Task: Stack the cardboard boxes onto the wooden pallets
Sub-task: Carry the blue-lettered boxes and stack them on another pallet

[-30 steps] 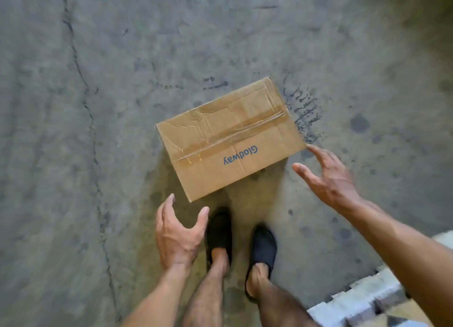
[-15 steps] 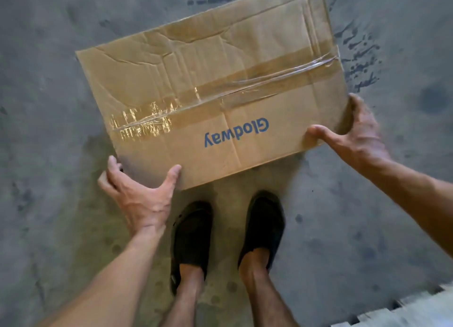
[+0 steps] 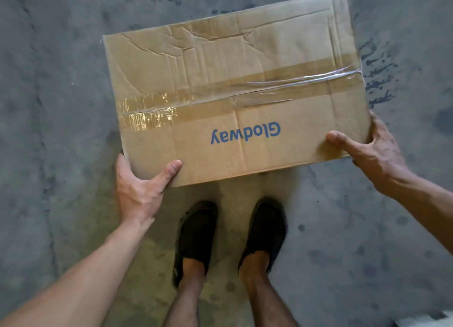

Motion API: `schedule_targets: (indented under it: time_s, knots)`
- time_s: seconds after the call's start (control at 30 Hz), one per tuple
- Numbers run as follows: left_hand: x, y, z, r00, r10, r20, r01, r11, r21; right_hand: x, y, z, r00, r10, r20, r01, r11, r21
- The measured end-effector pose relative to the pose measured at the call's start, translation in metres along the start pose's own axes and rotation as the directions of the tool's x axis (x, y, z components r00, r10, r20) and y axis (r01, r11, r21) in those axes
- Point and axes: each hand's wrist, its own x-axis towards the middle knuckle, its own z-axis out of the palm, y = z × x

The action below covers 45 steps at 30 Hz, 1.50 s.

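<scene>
The person bends over a taped cardboard box (image 3: 235, 91) marked "Glodway", in front of the black shoes (image 3: 196, 238) on the stained concrete floor (image 3: 49, 106). The left hand (image 3: 139, 191) grips its near left corner, thumb on top. The right hand (image 3: 372, 152) grips the near right corner likewise.

Floor (image 3: 61, 155): grey concrete, mottled and stained. Dark splatter marks (image 3: 377, 81) lie just beside the right edge of the cardboard box (image 3: 232, 93), with scattered dark spots nearer the right. The box lies level, taped seam up; contact with the floor cannot be confirmed. Left shoe (image 3: 196, 233) and right shoe (image 3: 266, 231), both black, stand side by side just short of it. A pale object (image 3: 426, 320) shows at the near right corner, mostly cut off.
</scene>
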Motion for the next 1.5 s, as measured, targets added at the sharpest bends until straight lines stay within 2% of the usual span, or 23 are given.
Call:
schedule_targets:
  time_s: [0.13, 0.23, 0.33, 0.47, 0.63, 0.77, 0.9, 1.1, 1.27, 1.4, 1.5]
  knots:
    - [-0.006, 0.063, -0.053, 0.998, 0.04, 0.039, -0.041, 0.999, 0.001, -0.045, -0.047, -0.036, 0.996, 0.066, -0.059, -0.049, 0.967, 0.25]
    - [-0.007, 0.114, -0.105, 0.996, 0.04, 0.074, -0.034, 0.997, -0.075, -0.088, -0.094, -0.074, 0.992, 0.111, -0.059, -0.081, 0.922, 0.379]
    - [-0.015, 0.18, -0.159, 0.992, 0.066, 0.109, -0.047, 0.985, -0.164, -0.137, -0.149, -0.119, 0.988, 0.085, -0.128, -0.018, 0.891, 0.453]
    - [-0.043, 0.266, -0.232, 0.974, 0.184, 0.135, -0.149, 0.96, -0.237, -0.218, -0.227, -0.178, 0.969, 0.058, -0.24, 0.084, 0.835, 0.544]
    - [-0.077, 0.345, -0.319, 0.908, 0.376, 0.184, -0.312, 0.901, -0.301, -0.33, -0.298, -0.231, 0.872, 0.075, -0.483, 0.201, 0.847, 0.493]
    - [-0.091, 0.388, -0.382, 0.812, 0.517, 0.27, -0.405, 0.833, -0.378, -0.432, -0.33, -0.238, 0.772, 0.122, -0.624, 0.305, 0.79, 0.532]
    - [-0.107, 0.426, -0.427, 0.692, 0.62, 0.37, -0.476, 0.777, -0.412, -0.524, -0.335, -0.23, 0.686, 0.262, -0.679, 0.357, 0.692, 0.627]
    - [-0.167, 0.461, -0.454, 0.462, 0.778, 0.426, -0.604, 0.628, -0.491, -0.647, -0.322, -0.228, 0.518, 0.361, -0.775, 0.464, 0.643, 0.609]
    - [-0.239, 0.468, -0.46, 0.305, 0.831, 0.466, -0.62, 0.544, -0.565, -0.74, -0.294, -0.225, 0.373, 0.449, -0.812, 0.556, 0.592, 0.583]
    - [-0.304, 0.455, -0.469, 0.204, 0.839, 0.505, -0.588, 0.518, -0.622, -0.818, -0.263, -0.206, 0.264, 0.544, -0.796, 0.609, 0.547, 0.575]
    - [-0.35, 0.43, -0.479, 0.123, 0.839, 0.529, -0.584, 0.493, -0.645, -0.88, -0.235, -0.183, 0.174, 0.584, -0.793, 0.584, 0.587, 0.561]
